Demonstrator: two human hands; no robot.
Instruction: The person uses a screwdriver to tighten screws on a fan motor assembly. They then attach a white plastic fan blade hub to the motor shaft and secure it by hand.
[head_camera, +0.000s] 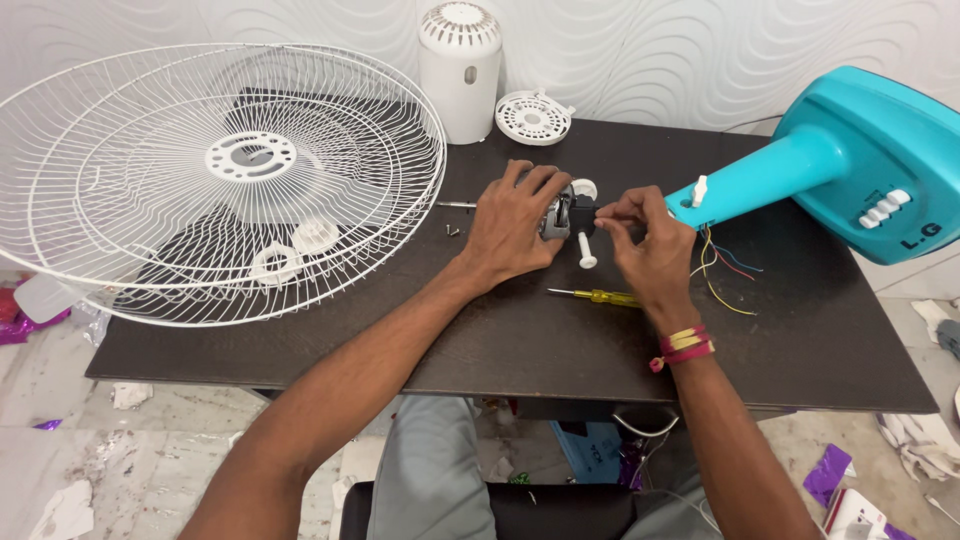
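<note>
My left hand (512, 222) is wrapped over a small metal fan motor (556, 214) lying on the dark table (520, 340); its steel shaft (455, 205) sticks out to the left. My right hand (645, 240) pinches at the motor's right end, fingertips together near a black part. A white plastic knob with a stem (586, 252) stands between the two hands. Just in front lies a yellow-handled screwdriver (598, 296). Coloured wires (722, 268) trail from the turquoise fan stand (840, 165) beside my right hand.
Two white wire fan guards (215, 175) cover the table's left half, with white plastic rings (300, 250) under them. A white motor cover (460, 70) and a round vented plate (533, 117) stand at the back. A small screw (452, 231) lies near my left wrist. Scraps litter the floor.
</note>
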